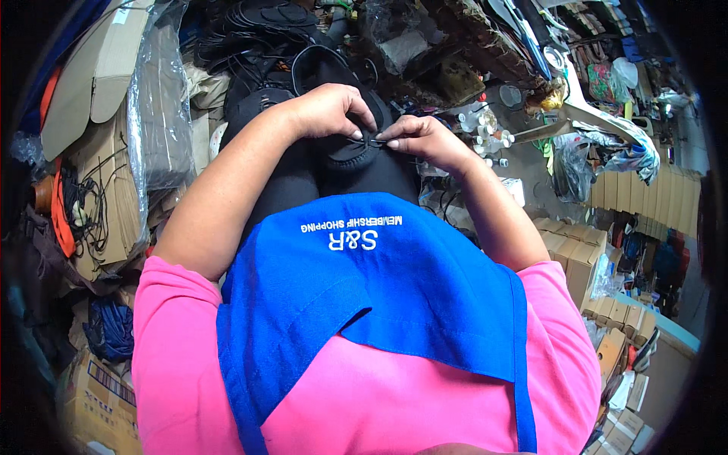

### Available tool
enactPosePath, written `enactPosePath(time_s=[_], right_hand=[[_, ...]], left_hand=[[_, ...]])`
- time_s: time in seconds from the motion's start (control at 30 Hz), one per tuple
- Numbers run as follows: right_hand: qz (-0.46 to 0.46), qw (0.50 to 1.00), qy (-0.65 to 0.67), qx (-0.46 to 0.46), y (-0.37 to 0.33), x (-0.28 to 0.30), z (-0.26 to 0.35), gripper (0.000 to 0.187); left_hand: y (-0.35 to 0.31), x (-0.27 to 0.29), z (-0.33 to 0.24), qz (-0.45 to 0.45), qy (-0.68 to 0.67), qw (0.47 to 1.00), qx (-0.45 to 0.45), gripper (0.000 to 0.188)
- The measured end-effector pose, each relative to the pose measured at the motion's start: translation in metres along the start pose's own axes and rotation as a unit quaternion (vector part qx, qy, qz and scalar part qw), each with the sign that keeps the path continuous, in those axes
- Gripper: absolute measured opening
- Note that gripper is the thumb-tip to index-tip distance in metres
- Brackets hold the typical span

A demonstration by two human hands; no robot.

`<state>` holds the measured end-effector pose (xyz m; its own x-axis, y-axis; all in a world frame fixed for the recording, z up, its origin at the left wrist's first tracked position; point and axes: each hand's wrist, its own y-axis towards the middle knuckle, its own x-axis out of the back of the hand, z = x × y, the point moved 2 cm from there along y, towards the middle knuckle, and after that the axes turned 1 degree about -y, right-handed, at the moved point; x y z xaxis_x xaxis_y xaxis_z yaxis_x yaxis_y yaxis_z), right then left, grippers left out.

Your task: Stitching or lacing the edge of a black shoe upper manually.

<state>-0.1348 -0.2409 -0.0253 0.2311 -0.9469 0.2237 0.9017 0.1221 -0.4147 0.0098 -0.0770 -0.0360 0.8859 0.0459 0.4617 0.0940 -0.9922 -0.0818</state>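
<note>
A black shoe [350,158] rests on my black-clad lap, its ridged, stitched-looking toe toward me and its opening facing away. My left hand [334,111] reaches over it from the left, thumb and fingers pinched at the top of the shoe's front. Opposite it, my right hand [426,142] pinches close to the same spot. A thin dark cord [368,142], like a shoelace, runs between the two sets of fingertips. Its ends are too small to make out. Both hands are closed, and the fingertips nearly meet.
Beyond my knees lies a heap of black shoe parts and cords [262,30]. Cardboard sheets [95,68] and a plastic-wrapped stack [163,114] stand at left. Small bottles [485,125] cluster at right, near a white stand [584,102]. Several cardboard boxes [576,254] lie farther right.
</note>
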Motion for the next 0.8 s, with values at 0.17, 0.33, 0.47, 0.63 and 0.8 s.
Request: enactPosePath(time_s=[0.17,0.33,0.47,0.63,0.8], right_hand=[[-0.073,0.993,-0.076,0.056,0.003,-0.019,0.015,0.014],[-0.095,0.955,-0.245,0.134,-0.016,-0.016,0.024,0.025],[-0.16,0.914,-0.337,0.159,-0.027,-0.035,0.014,0.041],[-0.187,0.871,-0.429,0.15,-0.036,-0.054,0.018,0.045],[-0.136,0.939,-0.286,0.134,-0.027,-0.032,0.003,0.042]], left_hand=[[-0.012,-0.003,-0.014,-0.112,0.073,0.991,0.025,0.028],[-0.051,0.009,-0.026,-0.286,0.141,0.948,0.008,0.029],[-0.078,-0.008,-0.043,-0.301,0.081,0.949,0.034,0.031],[-0.092,-0.033,-0.039,-0.316,0.114,0.94,0.052,0.018],[-0.076,-0.034,-0.037,-0.361,0.292,0.885,0.015,0.015]])
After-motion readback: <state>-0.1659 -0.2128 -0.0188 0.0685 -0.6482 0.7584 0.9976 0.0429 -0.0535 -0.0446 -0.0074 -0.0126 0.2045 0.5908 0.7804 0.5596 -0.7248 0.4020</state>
